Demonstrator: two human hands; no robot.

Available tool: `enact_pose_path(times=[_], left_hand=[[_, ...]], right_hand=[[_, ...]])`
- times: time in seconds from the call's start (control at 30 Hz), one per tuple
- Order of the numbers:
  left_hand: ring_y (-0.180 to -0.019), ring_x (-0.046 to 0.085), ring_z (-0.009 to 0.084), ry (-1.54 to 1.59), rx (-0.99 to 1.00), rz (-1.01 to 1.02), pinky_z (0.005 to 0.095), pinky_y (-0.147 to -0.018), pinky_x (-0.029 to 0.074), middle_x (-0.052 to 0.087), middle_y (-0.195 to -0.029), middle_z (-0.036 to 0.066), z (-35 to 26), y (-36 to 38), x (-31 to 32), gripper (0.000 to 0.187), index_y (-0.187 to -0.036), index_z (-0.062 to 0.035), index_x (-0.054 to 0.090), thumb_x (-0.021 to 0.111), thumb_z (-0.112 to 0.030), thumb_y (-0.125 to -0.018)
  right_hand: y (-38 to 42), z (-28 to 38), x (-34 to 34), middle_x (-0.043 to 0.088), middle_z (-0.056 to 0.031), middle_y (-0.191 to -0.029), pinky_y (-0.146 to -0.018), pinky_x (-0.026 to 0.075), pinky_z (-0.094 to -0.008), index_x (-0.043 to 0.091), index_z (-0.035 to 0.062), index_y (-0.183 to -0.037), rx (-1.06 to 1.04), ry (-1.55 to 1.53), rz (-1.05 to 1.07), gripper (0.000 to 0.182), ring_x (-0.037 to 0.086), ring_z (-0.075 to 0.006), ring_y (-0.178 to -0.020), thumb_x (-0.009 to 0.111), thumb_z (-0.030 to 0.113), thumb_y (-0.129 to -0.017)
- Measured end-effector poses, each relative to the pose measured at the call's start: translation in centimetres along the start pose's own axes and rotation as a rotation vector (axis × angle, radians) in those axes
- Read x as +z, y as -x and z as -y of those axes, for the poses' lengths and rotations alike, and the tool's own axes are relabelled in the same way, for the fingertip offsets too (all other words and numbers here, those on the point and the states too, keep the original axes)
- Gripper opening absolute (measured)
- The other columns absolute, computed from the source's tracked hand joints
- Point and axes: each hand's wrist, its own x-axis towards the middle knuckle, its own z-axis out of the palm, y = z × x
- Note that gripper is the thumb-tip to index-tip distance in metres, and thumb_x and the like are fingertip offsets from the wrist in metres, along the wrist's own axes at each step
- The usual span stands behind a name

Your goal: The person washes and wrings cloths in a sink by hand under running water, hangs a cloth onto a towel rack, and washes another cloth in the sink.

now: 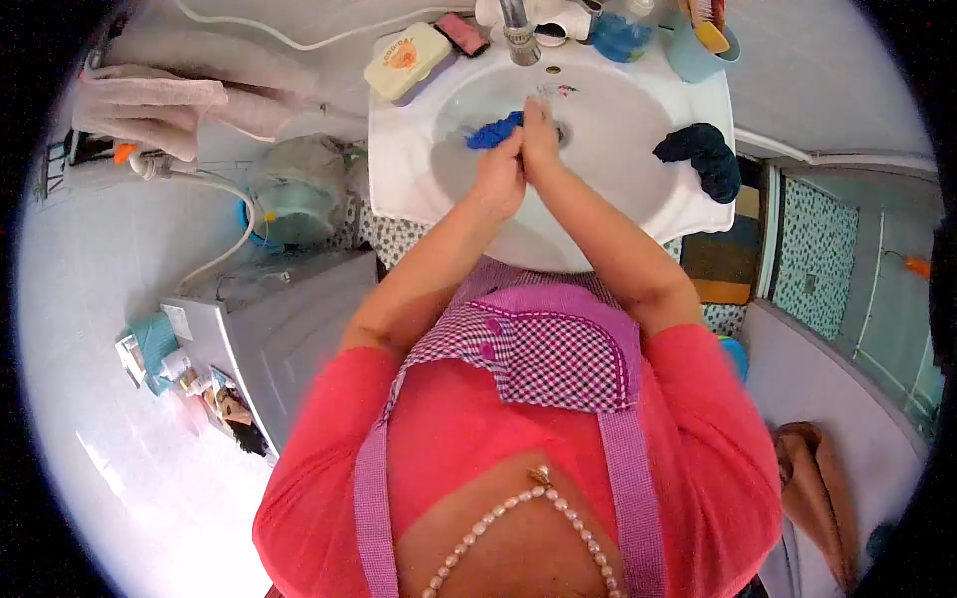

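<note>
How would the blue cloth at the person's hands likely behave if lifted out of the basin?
The blue cloth would probably hang floppy, since it looks crumpled and bunched beside the hands. It may be heavier than its size suggests, and perhaps slippery, if wet: it is in the basin, near the faucet, though its wetness can't be confirmed.

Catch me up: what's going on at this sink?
A person has both hands, left and right, pressed together over the basin, with a bright blue cloth bunched at them. The faucet is just beyond; I can't tell if it's running. A dark, bunched cloth lies on the sink's right rim, apart from the hands.
</note>
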Motion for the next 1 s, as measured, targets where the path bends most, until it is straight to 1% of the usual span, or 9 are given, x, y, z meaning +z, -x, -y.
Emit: enact_pose_path(times=[0.37, 0.4, 0.47, 0.5, 0.6, 0.7, 0.87, 0.97, 1.0], left_hand=[[-0.099, 0.054, 0.0194, 0.106, -0.14, 0.003, 0.0309, -0.082, 0.044, 0.056, -0.112, 0.008, -2.7, -0.6, -1.7, 0.036, -0.112, -0.0055, 0.052, 0.045, -0.032, -0.089], [-0.098, 0.055, 0.0189, -0.118, -0.162, -0.203, 0.0314, -0.084, 0.044, 0.058, -0.108, 0.007, -4.1, -0.6, -1.8, 0.035, -0.111, -0.006, 0.053, 0.047, -0.031, -0.088], [-0.098, 0.055, 0.0198, -0.588, 0.335, 0.005, 0.0317, -0.084, 0.044, 0.059, -0.106, 0.007, -0.7, -1.7, -5.4, 0.035, -0.112, -0.0072, 0.053, 0.047, -0.032, -0.088], [-0.098, 0.055, 0.0209, -0.257, 0.115, 0.018, 0.0321, -0.086, 0.044, 0.059, -0.107, 0.007, -0.5, -0.9, -3.8, 0.035, -0.114, -0.0077, 0.051, 0.046, -0.031, -0.089], [-0.097, 0.056, 0.022, 0.187, -0.074, -0.035, 0.032, -0.085, 0.044, 0.059, -0.106, 0.008, -0.2, 0.9, -0.6, 0.033, -0.116, -0.0076, 0.05, 0.042, -0.027, -0.091], [-0.086, 0.058, 0.021, 0.034, -0.093, 0.044, 0.0336, -0.079, 0.046, 0.06, -0.1, 0.009, -1.3, -0.5, -2.9, 0.032, -0.114, -0.0071, 0.051, 0.042, -0.027, -0.091], [-0.092, 0.054, 0.0222, 0.131, -0.129, 0.085, 0.0431, -0.081, 0.042, 0.058, -0.105, 0.007, 0.4, 0.7, 0.7, 0.033, -0.113, -0.0115, 0.05, 0.044, -0.033, -0.089], [-0.105, 0.05, 0.0243, 0.164, -0.131, 0.134, 0.0498, -0.09, 0.036, 0.054, -0.115, 0.006, -1.6, 2.3, 2.6, 0.036, -0.116, -0.0118, 0.048, 0.041, -0.034, -0.089], [-0.105, 0.05, 0.025, 0.183, -0.161, 0.151, 0.05, -0.091, 0.036, 0.053, -0.116, 0.007, -2.2, 1.9, 1.8, 0.037, -0.117, -0.0112, 0.047, 0.041, -0.034, -0.089]], right_hand=[[4.6, 4.6, 0.6, 0.038, -0.0181, -0.132, -0.101, 0.027, -0.0359, 0.03, -0.0026, -0.129, -0.027, 0.236, 0.16, 0.045, 0.035, -0.0275, -0.123, 0.029, 0.024, -0.093], [7.7, 3.9, 2.7, 0.038, -0.0311, -0.125, -0.099, 0.03, -0.0418, 0.039, -0.0103, -0.116, -0.491, 0.261, -0.025, 0.042, 0.037, -0.0453, -0.116, 0.034, 0.022, -0.09], [4.1, -2.8, 2.9, 0.034, -0.0328, -0.127, -0.101, 0.028, -0.0431, 0.037, -0.0115, -0.117, -0.609, 0.722, 0.056, 0.044, 0.034, -0.0466, -0.117, 0.034, 0.022, -0.09], [2.8, -4.9, 2.4, 0.032, -0.0336, -0.128, -0.101, 0.027, -0.0438, 0.036, -0.0121, -0.118, -0.658, 0.947, 0.099, 0.044, 0.033, -0.0473, -0.118, 0.035, 0.022, -0.09], [0.4, 1.3, -1.1, 0.034, -0.0347, -0.126, -0.1, 0.027, -0.0438, 0.039, -0.0079, -0.119, 0.139, 0.062, 0.01, 0.043, 0.035, -0.0421, -0.119, 0.031, 0.024, -0.093], [7.9, 4.9, 2.4, 0.045, -0.0252, -0.116, -0.094, 0.032, -0.0391, 0.042, -0.0036, -0.116, -0.237, 0.332, -0.086, 0.047, 0.044, -0.0345, -0.108, 0.03, 0.035, -0.093], [-1.6, 3.1, -3.4, 0.038, -0.0263, -0.129, -0.1, 0.027, -0.0395, 0.038, -0.0053, -0.123, 0.295, -0.028, -0.066, 0.055, 0.037, -0.0378, -0.119, 0.034, 0.039, -0.091], [-2.1, 1.8, -3.5, 0.044, -0.0242, -0.125, -0.097, 0.03, -0.0408, 0.039, -0.0033, -0.124, -0.138, 0.334, -0.136, 0.052, 0.041, -0.0394, -0.116, 0.034, 0.037, -0.091], [-0.8, 5.1, -4.0, 0.052, -0.0204, -0.116, -0.092, 0.036, -0.0378, 0.041, -0.0012, -0.124, 0.096, 0.312, -0.064, 0.049, 0.048, -0.035, -0.109, 0.041, 0.034, -0.09]])
